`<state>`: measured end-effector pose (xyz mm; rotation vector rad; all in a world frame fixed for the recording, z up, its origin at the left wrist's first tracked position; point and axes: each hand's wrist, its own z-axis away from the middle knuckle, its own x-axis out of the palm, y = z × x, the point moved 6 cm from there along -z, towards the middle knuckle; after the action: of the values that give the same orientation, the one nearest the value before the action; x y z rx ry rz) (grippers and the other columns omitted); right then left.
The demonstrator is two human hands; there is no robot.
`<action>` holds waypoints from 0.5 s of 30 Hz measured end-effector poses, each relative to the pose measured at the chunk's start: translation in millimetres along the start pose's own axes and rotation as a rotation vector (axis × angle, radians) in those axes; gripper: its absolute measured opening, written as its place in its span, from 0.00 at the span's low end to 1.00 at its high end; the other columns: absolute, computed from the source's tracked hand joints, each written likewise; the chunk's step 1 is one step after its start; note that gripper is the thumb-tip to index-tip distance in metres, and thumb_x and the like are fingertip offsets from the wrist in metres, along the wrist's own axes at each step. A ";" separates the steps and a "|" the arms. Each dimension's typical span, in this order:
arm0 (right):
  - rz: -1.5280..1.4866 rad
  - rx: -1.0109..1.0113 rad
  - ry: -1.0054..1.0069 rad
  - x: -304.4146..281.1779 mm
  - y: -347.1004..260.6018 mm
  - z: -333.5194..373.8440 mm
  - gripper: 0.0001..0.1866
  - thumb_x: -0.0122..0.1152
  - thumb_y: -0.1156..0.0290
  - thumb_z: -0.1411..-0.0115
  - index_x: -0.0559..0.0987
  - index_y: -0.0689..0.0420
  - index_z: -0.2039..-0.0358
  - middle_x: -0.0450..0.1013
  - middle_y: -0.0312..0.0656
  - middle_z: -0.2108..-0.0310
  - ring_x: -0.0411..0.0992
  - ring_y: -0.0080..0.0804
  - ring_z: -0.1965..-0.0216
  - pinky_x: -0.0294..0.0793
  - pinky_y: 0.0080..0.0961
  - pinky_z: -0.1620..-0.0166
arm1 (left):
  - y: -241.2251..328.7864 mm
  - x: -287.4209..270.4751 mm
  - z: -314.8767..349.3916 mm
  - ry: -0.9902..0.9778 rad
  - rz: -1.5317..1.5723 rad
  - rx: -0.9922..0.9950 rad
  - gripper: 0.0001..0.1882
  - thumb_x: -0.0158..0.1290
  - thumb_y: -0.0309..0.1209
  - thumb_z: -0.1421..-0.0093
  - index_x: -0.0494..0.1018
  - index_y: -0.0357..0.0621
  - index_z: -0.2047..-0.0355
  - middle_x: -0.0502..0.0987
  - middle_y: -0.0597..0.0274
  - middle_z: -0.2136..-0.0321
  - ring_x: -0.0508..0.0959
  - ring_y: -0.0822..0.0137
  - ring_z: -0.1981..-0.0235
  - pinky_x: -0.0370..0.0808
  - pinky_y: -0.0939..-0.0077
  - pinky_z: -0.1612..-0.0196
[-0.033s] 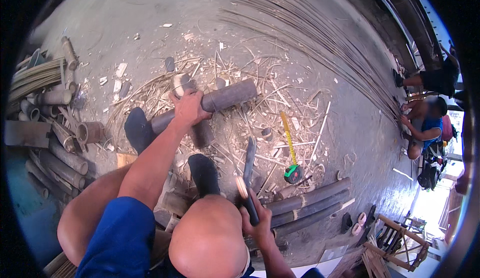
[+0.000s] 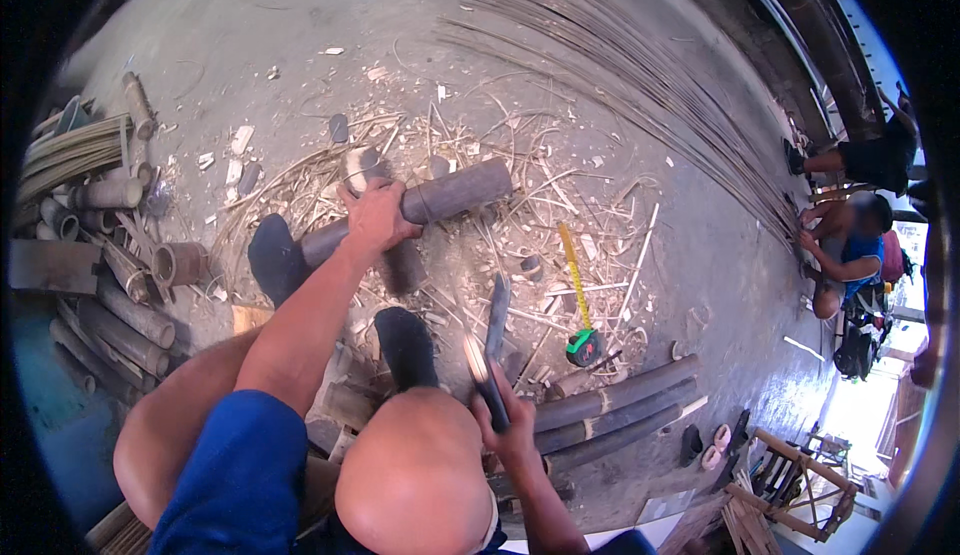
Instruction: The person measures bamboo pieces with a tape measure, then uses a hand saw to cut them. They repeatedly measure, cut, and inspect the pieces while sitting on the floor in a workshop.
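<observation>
L hand's (image 2: pixel 378 217) grip is part-closed, fingers curled over thick, dark-brown, cylindrical bamboo-like pole (image 2: pixel 460 191) approx. mid-length; pole lies across shorter dark-brown cylindrical block (image 2: pixel 403 269), w/ pale, thin wood shavings (image 2: pixel 560 187) nearby. R hand's (image 2: pixel 510 431) grip is wrapped round slim, dark-handled tool (image 2: pixel 489 393), prob. a knife, well apart from pole. Pole looks stiff, fairly heavy, not fragile; round side may roll, so best held mid-length, from above.

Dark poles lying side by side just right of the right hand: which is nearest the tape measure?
The uppermost dark pole in the picture: it faces the tape measure; the others lie beyond it.
</observation>
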<state>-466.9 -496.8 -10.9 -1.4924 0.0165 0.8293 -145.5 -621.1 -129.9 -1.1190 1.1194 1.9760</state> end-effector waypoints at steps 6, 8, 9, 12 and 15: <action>0.042 0.046 -0.021 66.6 8.7 -138.9 0.31 0.61 0.60 0.36 0.70 0.55 0.34 0.79 0.55 0.68 0.80 0.57 0.67 0.79 0.44 0.63 | 0.0 -8.2 2.5 -0.032 -0.010 -0.018 0.39 0.73 0.49 0.59 0.75 0.48 0.47 0.77 0.59 0.44 0.69 0.59 0.35 0.43 0.12 0.36; 0.047 -0.049 0.015 54.1 3.8 -120.8 0.30 0.60 0.60 0.36 0.70 0.55 0.35 0.78 0.57 0.68 0.81 0.55 0.67 0.79 0.44 0.63 | 3.2 -8.3 -3.3 -0.043 0.002 -0.011 0.39 0.73 0.49 0.59 0.75 0.48 0.47 0.77 0.59 0.44 0.69 0.59 0.35 0.42 0.11 0.36; -0.007 0.021 -0.045 39.2 9.8 -87.9 0.31 0.61 0.62 0.37 0.70 0.56 0.34 0.80 0.59 0.63 0.83 0.50 0.64 0.81 0.42 0.61 | 2.4 -8.6 -5.3 -0.034 0.014 -0.010 0.39 0.73 0.49 0.59 0.75 0.48 0.47 0.77 0.59 0.44 0.69 0.58 0.35 0.42 0.11 0.36; 0.008 0.018 -0.017 -2.8 15.2 7.1 0.32 0.63 0.68 0.39 0.70 0.60 0.35 0.82 0.56 0.57 0.84 0.46 0.59 0.82 0.37 0.56 | -1.0 -2.6 -5.4 -0.030 -0.008 -0.019 0.40 0.72 0.50 0.59 0.75 0.49 0.46 0.76 0.58 0.43 0.69 0.58 0.35 0.44 0.14 0.37; 0.025 0.018 -0.008 -1.6 21.9 13.6 0.32 0.63 0.70 0.39 0.70 0.61 0.35 0.82 0.54 0.56 0.84 0.46 0.58 0.82 0.36 0.55 | -2.2 0.7 -9.2 -0.036 -0.045 -0.013 0.43 0.72 0.51 0.61 0.74 0.50 0.44 0.74 0.57 0.41 0.69 0.58 0.35 0.49 0.17 0.37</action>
<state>-485.2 -488.7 -27.2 -1.4742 0.0367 0.8539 -140.6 -628.1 -134.0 -1.1011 1.0552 1.9630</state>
